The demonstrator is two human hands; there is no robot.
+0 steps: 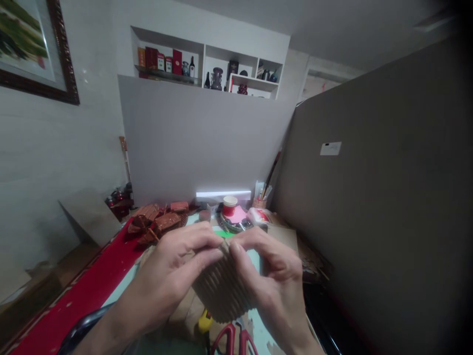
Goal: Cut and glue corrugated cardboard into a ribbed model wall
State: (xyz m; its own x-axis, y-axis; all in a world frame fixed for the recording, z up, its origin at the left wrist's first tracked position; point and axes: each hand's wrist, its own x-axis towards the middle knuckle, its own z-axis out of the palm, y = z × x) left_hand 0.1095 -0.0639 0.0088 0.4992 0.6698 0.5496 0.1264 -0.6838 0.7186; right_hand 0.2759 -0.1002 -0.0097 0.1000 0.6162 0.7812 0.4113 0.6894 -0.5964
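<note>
Between my two hands hangs a ribbed piece of corrugated cardboard (223, 288), brown, its ridges facing me. My left hand (181, 266) pinches its upper edge between thumb and index finger. Right beside it, my right hand (268, 268) grips the same edge with thumb and bent fingers. The fingertips of both hands almost meet at the top of the piece. Below the cardboard lie red-handled scissors (229, 339), their blades mostly hidden. A yellow utility knife (205, 320) rests to the left of the scissors.
Reddish-brown cardboard pieces (168, 223) lie at the back left on a red table edge (88, 286). Behind my hands stand a red and white paper cup (229, 206) and a holder with brushes (259, 201). Grey panels (207, 143) enclose the back and right.
</note>
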